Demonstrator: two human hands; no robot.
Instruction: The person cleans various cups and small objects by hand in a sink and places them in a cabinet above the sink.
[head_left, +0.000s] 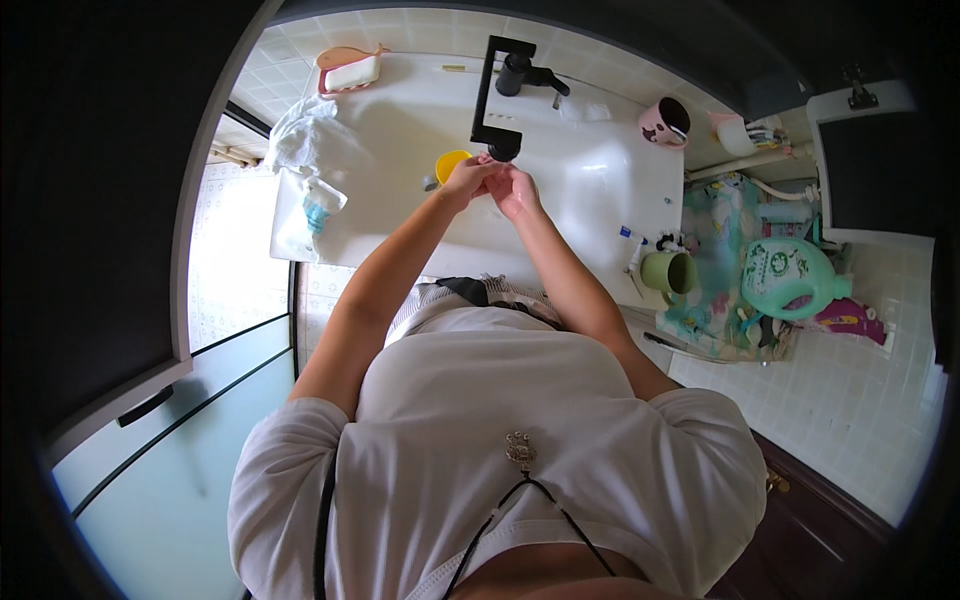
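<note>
My left hand (470, 182) and my right hand (514, 191) meet over the white sink (400, 215), right below the outlet of the black faucet (486, 98). They touch each other, cupped, with wet-looking palms partly turned up. The fingers look loosely extended, and I make out no object in either hand. Some fingertips are hidden under the spout and by the other hand. Just left of my left hand is a yellow round cup or bowl (452, 163), partly covered by that hand. A small grey item (430, 183) lies beside it.
White cloths (305, 140) lie over the sink's left side, near a soap dish (348, 70). At the right stand a pink cup (664, 122), a green mug (667, 272) and a toothpaste tube (633, 236). A green jug (790, 278) rests farther right, below an open cabinet door (868, 165).
</note>
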